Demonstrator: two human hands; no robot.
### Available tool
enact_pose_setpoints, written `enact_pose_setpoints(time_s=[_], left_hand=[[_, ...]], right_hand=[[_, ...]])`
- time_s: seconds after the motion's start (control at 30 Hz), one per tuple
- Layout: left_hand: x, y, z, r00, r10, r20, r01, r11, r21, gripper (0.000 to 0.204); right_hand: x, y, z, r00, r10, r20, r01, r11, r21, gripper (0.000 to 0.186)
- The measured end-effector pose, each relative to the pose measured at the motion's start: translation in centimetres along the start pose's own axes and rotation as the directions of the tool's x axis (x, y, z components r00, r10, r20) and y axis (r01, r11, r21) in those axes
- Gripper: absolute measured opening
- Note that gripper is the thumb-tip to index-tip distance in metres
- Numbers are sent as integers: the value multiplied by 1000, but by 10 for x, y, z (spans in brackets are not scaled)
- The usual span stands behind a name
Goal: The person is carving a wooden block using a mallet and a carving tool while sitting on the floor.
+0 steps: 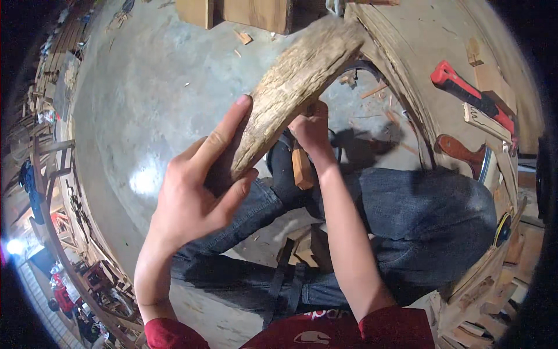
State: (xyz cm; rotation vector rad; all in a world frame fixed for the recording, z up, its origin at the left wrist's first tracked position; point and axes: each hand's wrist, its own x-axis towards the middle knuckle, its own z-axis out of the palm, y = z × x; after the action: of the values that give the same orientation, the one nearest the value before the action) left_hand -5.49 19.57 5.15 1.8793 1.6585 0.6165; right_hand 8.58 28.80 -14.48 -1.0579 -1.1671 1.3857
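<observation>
A rough, pale piece of wood [302, 72] with a split, fibrous face slants up and away over my lap. My left hand [200, 180] is closed on its near end, the thumb below and the index finger stretched along the side. My right hand [314, 129] is in a fist under the wood, its fingers partly covered by it. A short orange-brown wooden handle [301, 168] sticks out below that fist; the tool's other end is hidden behind the wood.
A long weathered plank [401, 87] runs beside my right leg. On the right lie a red-and-black-handled tool [474, 93], a brown wooden handle [462, 150] and a yellow-black round object [503, 230]. Wooden blocks [250, 13] stand ahead. Chips [243, 38] litter the concrete floor; stacked lumber [55, 75] lines the left.
</observation>
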Motion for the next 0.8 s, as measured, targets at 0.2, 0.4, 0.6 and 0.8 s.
enact_pose_setpoints(time_s=[0.2,0.4,0.6,0.8], left_hand=[[4,13,9,992,26,123,-43,989,140,85],[-1,28,3,959,-116,260,54,971,234,83],[-37,16,13,980,-52,191,35,995,89,84],[-119,19,16,995,-85,50,79,992,102,78]], right_hand=[[-17,14,-3,901,-433,-16,420,883,-210,27],[-21,16,2,768,-635,83,596,661,-457,21],[-72,25,-8,980,-152,131,185,937,-295,38],[-102,39,2,896,-431,103,438,827,-353,27]])
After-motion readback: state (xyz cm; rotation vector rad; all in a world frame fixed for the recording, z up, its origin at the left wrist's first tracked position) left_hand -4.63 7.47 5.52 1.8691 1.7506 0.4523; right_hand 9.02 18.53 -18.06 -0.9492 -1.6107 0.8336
